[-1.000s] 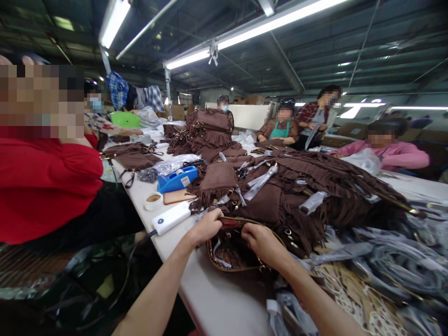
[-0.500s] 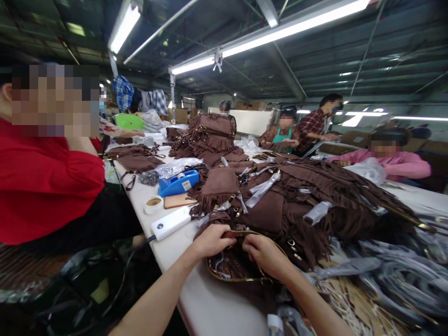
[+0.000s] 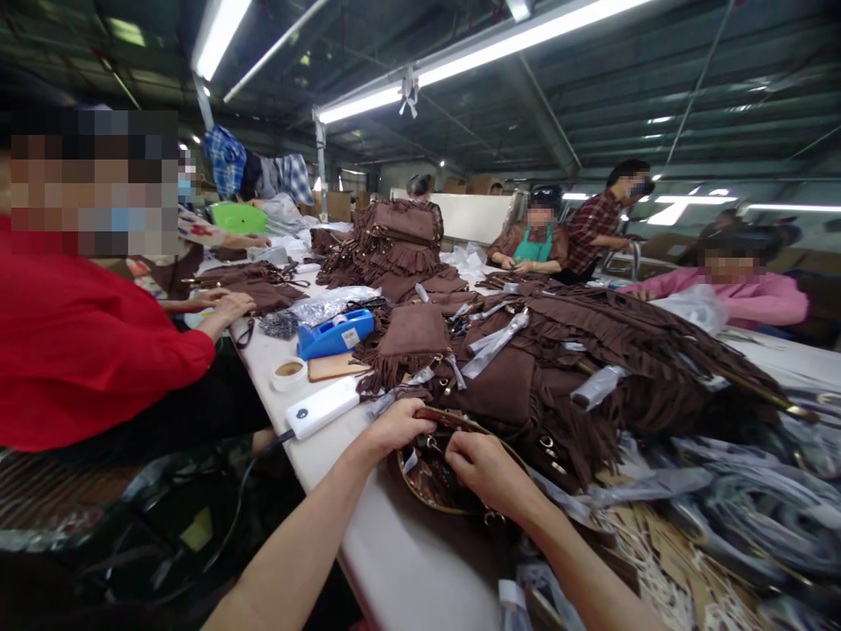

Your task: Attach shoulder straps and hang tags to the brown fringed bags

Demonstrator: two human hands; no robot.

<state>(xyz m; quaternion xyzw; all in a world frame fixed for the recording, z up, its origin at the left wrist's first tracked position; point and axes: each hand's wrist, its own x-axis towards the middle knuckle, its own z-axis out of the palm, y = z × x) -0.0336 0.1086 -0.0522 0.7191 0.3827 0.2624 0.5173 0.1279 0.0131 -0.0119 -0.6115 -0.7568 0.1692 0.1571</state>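
Note:
A brown bag (image 3: 430, 491) with a gold zip edge lies open near the table's front edge, its patterned lining showing. My left hand (image 3: 399, 427) pinches the far left part of its rim. My right hand (image 3: 483, 469) is closed at the bag's opening, fingers curled down toward the lining; what they hold is hidden. Just beyond the hands rises a heap of brown fringed bags (image 3: 499, 386) with plastic-wrapped metal parts.
To the left are a white power bank (image 3: 321, 408), a tape roll (image 3: 289, 375) and a blue tape dispenser (image 3: 336, 334). A person in red (image 3: 98, 333) sits at left. Wrapped straps (image 3: 755, 517) lie at right. Several people work across the table.
Both hands and the bag's rim sit slightly higher in view, and the bag's opening looks rounder. The person in red has lowered a hand from the face to the table.

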